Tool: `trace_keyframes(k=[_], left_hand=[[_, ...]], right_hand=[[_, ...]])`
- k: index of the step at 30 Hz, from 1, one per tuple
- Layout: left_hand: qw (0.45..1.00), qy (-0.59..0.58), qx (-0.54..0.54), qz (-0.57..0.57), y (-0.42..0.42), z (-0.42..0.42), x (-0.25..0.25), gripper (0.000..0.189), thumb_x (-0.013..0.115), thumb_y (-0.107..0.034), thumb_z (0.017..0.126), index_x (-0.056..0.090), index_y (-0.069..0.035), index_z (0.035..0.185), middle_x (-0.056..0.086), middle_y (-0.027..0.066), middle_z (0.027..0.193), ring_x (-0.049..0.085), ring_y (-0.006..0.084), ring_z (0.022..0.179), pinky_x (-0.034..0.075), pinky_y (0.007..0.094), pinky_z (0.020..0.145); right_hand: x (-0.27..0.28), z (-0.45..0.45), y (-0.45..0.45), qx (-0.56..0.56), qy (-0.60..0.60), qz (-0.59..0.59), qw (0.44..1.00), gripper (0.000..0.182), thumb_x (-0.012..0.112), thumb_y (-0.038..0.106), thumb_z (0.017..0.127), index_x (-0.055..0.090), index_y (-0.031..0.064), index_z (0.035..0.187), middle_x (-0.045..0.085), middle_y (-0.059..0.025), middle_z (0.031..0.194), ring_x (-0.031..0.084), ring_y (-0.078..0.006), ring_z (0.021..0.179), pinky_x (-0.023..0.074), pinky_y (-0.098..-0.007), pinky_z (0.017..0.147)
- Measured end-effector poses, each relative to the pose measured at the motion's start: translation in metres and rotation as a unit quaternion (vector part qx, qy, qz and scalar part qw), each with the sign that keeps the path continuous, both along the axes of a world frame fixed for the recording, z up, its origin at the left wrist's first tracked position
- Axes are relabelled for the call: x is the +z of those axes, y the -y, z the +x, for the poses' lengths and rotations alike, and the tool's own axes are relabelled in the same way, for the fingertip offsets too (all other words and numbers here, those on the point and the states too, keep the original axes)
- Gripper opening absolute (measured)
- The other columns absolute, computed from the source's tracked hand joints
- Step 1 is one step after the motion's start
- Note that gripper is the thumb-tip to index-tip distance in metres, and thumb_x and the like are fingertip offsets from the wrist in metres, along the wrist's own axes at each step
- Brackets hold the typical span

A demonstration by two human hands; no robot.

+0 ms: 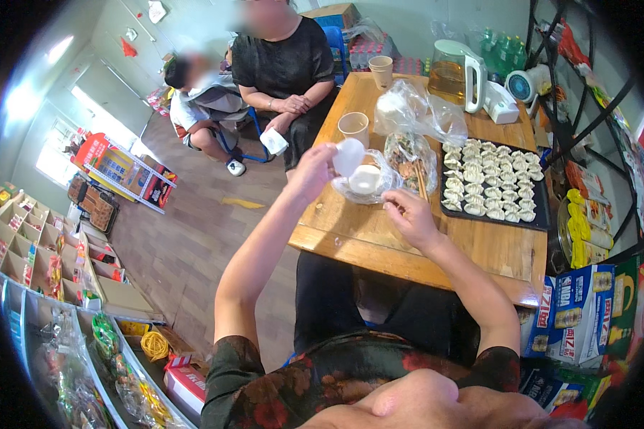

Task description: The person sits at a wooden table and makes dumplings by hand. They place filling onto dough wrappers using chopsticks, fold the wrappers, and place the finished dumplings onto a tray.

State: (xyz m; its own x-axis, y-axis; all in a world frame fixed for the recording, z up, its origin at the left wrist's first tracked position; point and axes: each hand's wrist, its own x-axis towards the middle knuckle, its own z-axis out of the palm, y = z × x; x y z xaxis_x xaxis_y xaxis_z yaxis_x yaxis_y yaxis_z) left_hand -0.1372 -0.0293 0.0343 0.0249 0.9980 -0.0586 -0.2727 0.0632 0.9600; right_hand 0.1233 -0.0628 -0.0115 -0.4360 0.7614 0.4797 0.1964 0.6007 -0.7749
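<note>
My left hand (315,170) holds up a round dumpling wrapper (350,157) by its edge, above the left side of the wooden table. Below it a stack of white wrappers (365,178) lies in a clear plastic bag (383,194). My right hand (409,215) is at the edge of that bag, its thumb and fingertips close together; whether they pinch the plastic is unclear. Just beyond it is a bag of chopped filling (405,155), with wooden chopsticks (421,180) resting in it. To the right, a black tray (540,206) carries rows of folded dumplings (492,182).
On the wooden table (349,225) stand paper cups (353,127), a glass pitcher (448,75) of amber liquid and a crumpled plastic bag (408,110). A seated person (282,59) is beyond its left side, another person (204,102) behind. Shelves of packets (59,252) line the left.
</note>
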Motion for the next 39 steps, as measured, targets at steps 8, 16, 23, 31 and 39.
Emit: trace_keyframes(k=[8,16,23,31,39], left_hand=[[0.988,0.030,-0.151,0.001,0.062,0.035,-0.025,0.012,0.058,-0.022,0.100,0.061,-0.011,0.104,0.064,0.0008,0.104,0.062,0.0129,0.098,0.051,0.0359,0.089],[0.991,-0.050,-0.122,-0.008,0.100,0.036,-0.049,0.011,0.062,-0.020,0.098,0.060,-0.010,0.103,0.063,-0.0017,0.094,0.060,0.0100,0.090,0.049,0.0301,0.085],[0.956,-0.282,-0.078,0.040,0.131,0.029,-0.059,0.030,0.065,-0.009,0.093,0.058,-0.003,0.121,0.064,0.0002,0.098,0.061,0.0119,0.095,0.050,0.0283,0.086],[0.970,-0.144,-0.192,0.039,0.144,0.040,-0.041,0.062,0.071,-0.015,0.088,0.044,-0.001,0.143,0.057,0.0052,0.129,0.055,0.0159,0.117,0.043,0.0330,0.103],[0.975,0.111,-0.161,-0.106,0.119,0.065,-0.074,0.044,0.060,-0.013,0.094,0.052,-0.001,0.136,0.062,0.0094,0.125,0.062,0.0197,0.111,0.049,0.0327,0.099]], right_hand=[[-0.001,-0.006,-0.004,0.143,-0.182,-0.246,0.941,0.056,0.069,0.015,0.092,0.043,-0.0023,0.139,0.057,-0.0091,0.116,0.059,-0.0133,0.098,0.0531,-0.0260,0.080],[-0.003,-0.005,0.000,0.122,-0.003,-0.217,0.968,0.029,0.069,0.017,0.090,0.064,-0.0001,0.113,0.066,-0.0059,0.092,0.062,-0.0116,0.083,0.0509,-0.0287,0.074],[0.022,-0.003,0.019,0.110,0.098,0.045,0.988,0.016,0.065,0.017,0.089,0.068,0.0028,0.095,0.067,-0.0147,0.089,0.065,-0.0333,0.081,0.0511,-0.0392,0.071],[0.039,-0.008,0.041,0.186,0.126,0.153,0.962,0.014,0.066,0.016,0.086,0.068,0.0072,0.096,0.066,-0.0114,0.091,0.066,-0.0321,0.082,0.0526,-0.0397,0.071],[0.043,0.029,0.025,0.102,0.229,0.252,0.935,0.020,0.065,0.008,0.079,0.066,0.0052,0.099,0.065,-0.0091,0.096,0.064,-0.0277,0.093,0.0534,-0.0372,0.076]])
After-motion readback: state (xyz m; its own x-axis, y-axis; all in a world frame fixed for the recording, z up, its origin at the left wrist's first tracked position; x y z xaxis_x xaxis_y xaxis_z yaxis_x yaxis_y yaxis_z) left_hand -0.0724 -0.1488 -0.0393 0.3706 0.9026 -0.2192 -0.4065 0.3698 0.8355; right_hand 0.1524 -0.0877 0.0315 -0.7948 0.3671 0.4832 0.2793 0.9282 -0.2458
